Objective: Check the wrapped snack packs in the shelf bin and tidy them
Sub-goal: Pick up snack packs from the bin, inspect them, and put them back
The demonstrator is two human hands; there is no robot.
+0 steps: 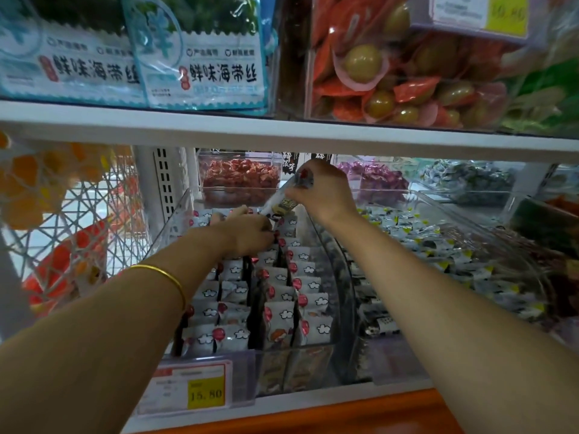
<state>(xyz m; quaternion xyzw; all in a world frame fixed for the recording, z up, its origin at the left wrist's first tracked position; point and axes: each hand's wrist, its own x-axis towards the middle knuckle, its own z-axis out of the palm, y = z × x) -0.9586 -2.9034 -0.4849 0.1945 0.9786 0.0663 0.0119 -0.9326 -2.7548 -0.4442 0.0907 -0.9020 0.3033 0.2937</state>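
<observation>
Now, behind the price tag (205, 393), the clear bin (297, 364) holds snack packs (279, 314) in three rows, too many to count singly. At the back the left hand (247, 234) curls its fingers down among them; whether it grips one, I cannot tell. Just beyond, the right hand (322, 189) pinches one lifted pack (283, 200), which slants down-left toward the left hand.
</observation>
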